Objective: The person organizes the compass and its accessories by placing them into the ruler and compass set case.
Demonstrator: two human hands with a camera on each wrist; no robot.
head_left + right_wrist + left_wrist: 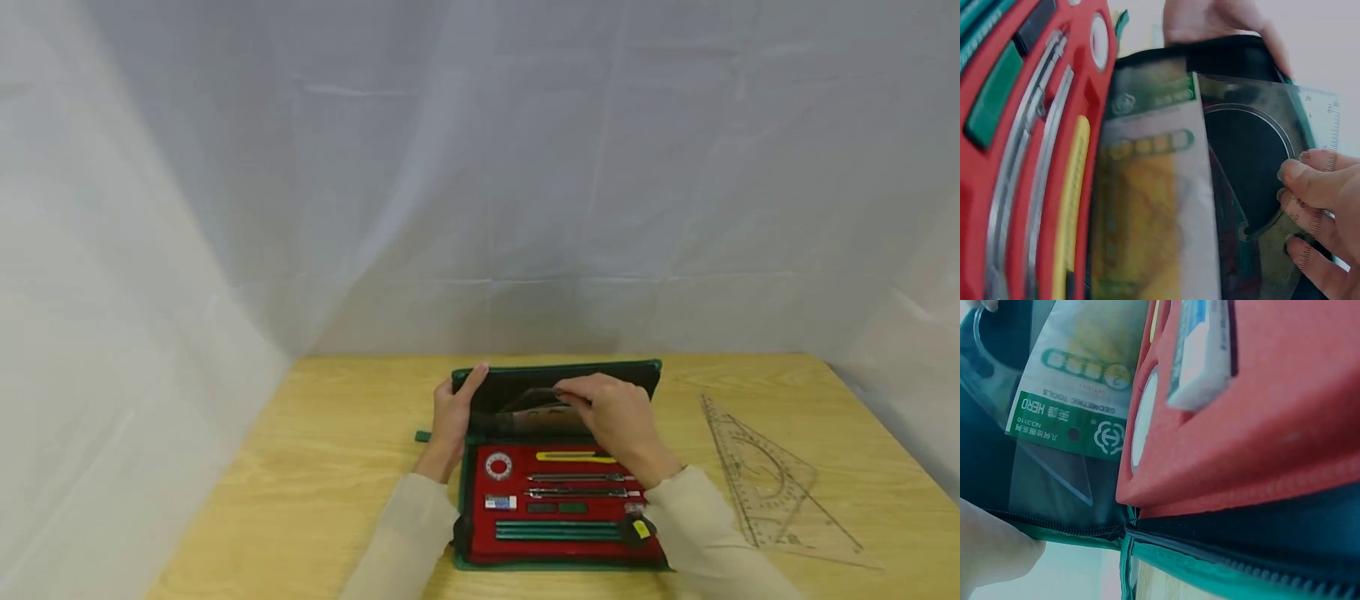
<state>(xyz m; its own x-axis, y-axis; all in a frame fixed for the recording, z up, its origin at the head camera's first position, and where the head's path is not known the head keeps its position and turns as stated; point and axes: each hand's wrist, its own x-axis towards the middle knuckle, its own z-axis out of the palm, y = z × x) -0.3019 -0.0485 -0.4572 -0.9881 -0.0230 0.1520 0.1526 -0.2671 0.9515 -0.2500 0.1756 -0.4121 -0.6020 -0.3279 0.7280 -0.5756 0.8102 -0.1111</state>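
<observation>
A green zip case stands with its lid (pixel 558 372) raised and its red tray (pixel 585 552) facing up. At the lid's left edge my left hand (pixel 450 417) grips it, thumb on the inner side. My right hand (pixel 618 421) is inside the lid, pinching a clear plastic protractor (pixel 1254 94) with a half-round cutout and a ruled edge. Beside the protractor, a printed "Geometric Tools" packet (pixel 1072 425) sits against the lid. A clear pointed corner (pixel 1072 481) shows below that packet.
Seated in the tray are a yellow cutter (pixel 566 457), silver compasses (pixel 577 492), a white ring-shaped disc (pixel 498 467), an eraser (pixel 500 502) and green pencils (pixel 555 531). Clear set squares (pixel 798 500) overlap on the wooden table (pixel 315 467) at right. White sheeting (pixel 480 183) hangs behind.
</observation>
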